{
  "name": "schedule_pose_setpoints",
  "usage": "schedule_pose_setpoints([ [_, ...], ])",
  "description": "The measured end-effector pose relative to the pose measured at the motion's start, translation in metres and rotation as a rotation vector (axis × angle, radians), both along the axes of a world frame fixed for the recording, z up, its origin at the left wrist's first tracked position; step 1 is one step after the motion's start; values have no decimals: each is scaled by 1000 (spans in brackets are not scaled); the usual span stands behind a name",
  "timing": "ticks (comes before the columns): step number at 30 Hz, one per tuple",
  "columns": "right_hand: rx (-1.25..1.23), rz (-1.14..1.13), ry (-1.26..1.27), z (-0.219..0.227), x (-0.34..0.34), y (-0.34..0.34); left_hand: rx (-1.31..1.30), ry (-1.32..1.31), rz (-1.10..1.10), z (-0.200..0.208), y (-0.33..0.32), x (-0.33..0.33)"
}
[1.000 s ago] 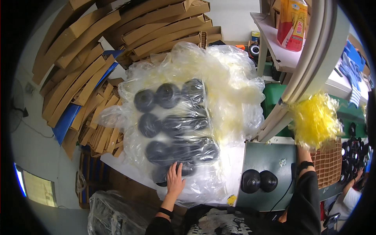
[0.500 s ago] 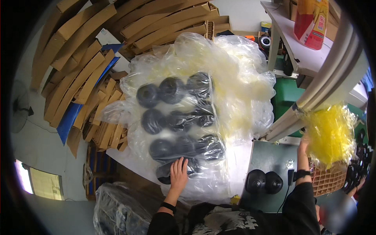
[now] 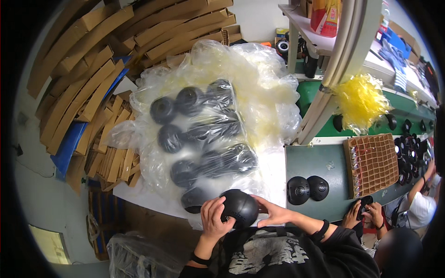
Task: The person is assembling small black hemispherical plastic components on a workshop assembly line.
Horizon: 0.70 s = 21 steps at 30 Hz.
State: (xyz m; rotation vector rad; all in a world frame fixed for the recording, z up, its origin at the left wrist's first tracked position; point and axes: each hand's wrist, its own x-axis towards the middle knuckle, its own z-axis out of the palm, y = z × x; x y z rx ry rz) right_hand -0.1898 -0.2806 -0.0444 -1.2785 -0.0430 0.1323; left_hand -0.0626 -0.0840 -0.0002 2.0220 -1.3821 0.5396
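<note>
A glossy black rounded shell point(image 3: 240, 209) is held up close to my body, at the front edge of the table. Around its left side curl the fingers of my left hand point(image 3: 214, 218). My right hand point(image 3: 274, 212) grips it from the right, its fingertips partly hidden behind the shell. Just beyond lie several similar black round shells point(image 3: 170, 138) under a clear plastic sheet point(image 3: 148, 153), in rough rows on the white table point(image 3: 271, 178). Two more perforated black shells point(image 3: 298, 190) sit side by side on the green worktop to the right.
Flattened cardboard point(image 3: 88, 97) is stacked at left. A yellow plastic bundle point(image 3: 363, 103) hangs by a pale post point(image 3: 340, 69). On the green worktop point(image 3: 320, 160) stands a divided cardboard tray point(image 3: 373, 164). A co-worker's hands point(image 3: 366, 213) hold a black part at lower right.
My left hand has left the plastic over the shells and now holds a black shell. My right hand has come back from beside the yellow bundle to that shell. The view has shifted right.
</note>
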Motion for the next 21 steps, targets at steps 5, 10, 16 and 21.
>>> schedule_pose_setpoints([
  [5, -163, -242, -5, 52, -1, 14, -210, 316, 2, 20, -21, -4],
  [10, -582, -700, -317, 70, -10, 16, -424, 862, 41, 33, -35, -21],
  [16, -1148, -820, -714, 63, -17, 7, -728, 1936, -316, 36, -34, -29],
  [21, -1547, -489, -756, 67, -26, 5, -790, 2174, -206, 33, -40, -23],
])
